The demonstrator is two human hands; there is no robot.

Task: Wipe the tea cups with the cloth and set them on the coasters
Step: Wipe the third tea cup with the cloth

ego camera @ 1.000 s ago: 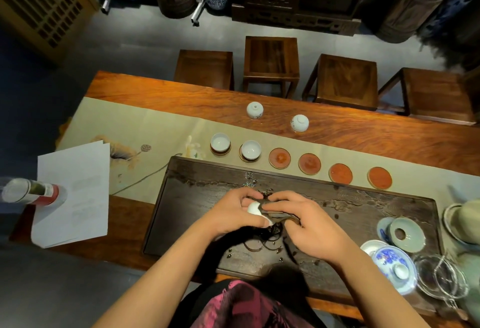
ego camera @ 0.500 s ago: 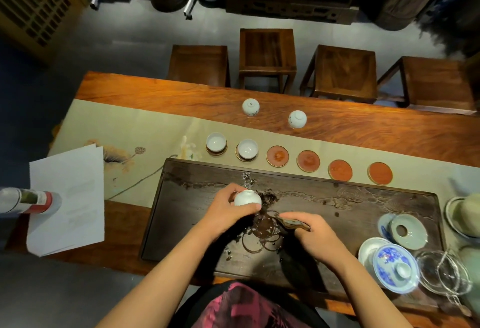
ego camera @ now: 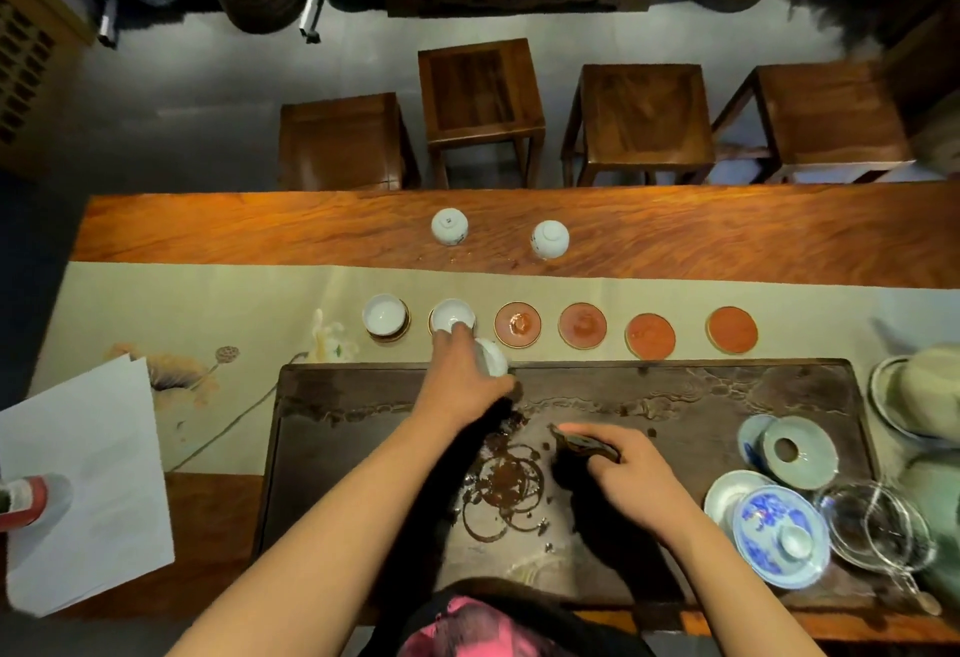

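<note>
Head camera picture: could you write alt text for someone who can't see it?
Seen from above, a person's left hand carries a small white tea cup toward a row of round coasters, while the right hand holds a dark cloth over a dark wooden tray. Two coasters already hold cups, four are bare, and two more cups sit upside down farther back.

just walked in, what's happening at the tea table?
A person is wiping tea cups and lining them up on coasters. The left hand carries a white cup toward the third coaster, not yet set down. The right hand holds the dark cloth over the tea tray. Two cups already sit on coasters, four coasters are bare, and two upturned cups wait on the far side of the table.
</note>
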